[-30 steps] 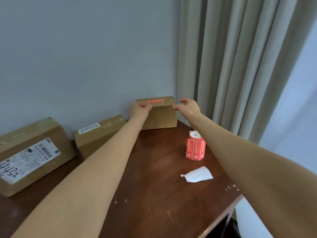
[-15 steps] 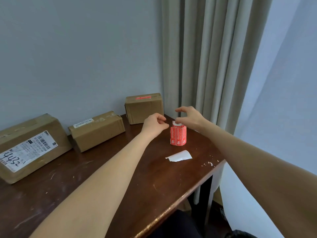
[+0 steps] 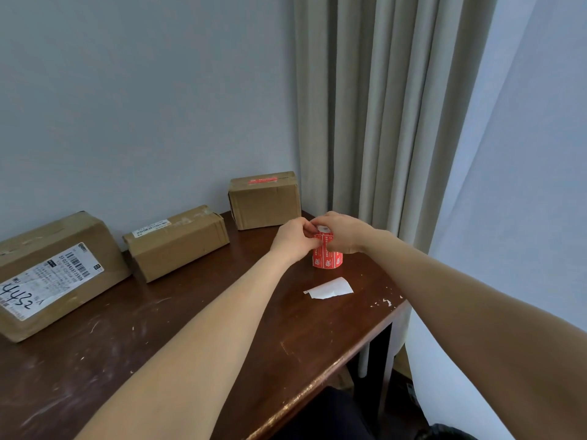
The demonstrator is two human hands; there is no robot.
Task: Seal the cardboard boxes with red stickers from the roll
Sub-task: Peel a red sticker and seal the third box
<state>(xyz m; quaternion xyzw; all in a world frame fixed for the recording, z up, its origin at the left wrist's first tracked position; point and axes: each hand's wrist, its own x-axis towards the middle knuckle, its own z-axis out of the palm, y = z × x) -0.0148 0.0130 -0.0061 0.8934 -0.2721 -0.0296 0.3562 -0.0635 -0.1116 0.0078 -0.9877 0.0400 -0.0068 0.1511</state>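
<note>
Your two hands met on the roll of red stickers point(image 3: 327, 258), which stood upright, its long axis vertical, near the right edge of the tabletop point(image 3: 190, 328), a little short of the far right corner. Your right hand point(image 3: 343, 231) was curled over the roll's upper part from the right and held it. Your left hand point(image 3: 293, 236) sat against its upper left side with fingers curled and tips pinching there; whether a sticker's edge was already lifted could not be told. Behind your hands, at the far right corner, the small box point(image 3: 265, 204) already carried a red sticker point(image 3: 263, 180) across its top. The middle box point(image 3: 178, 242) and the large box point(image 3: 54, 274) lay along the far edge, well to the left of the roll, with no red on them. So the coming carry probably ran leftward, with your left hand on the nearer side. A white paper slip point(image 3: 330, 289) lay just in front of the roll.
</note>
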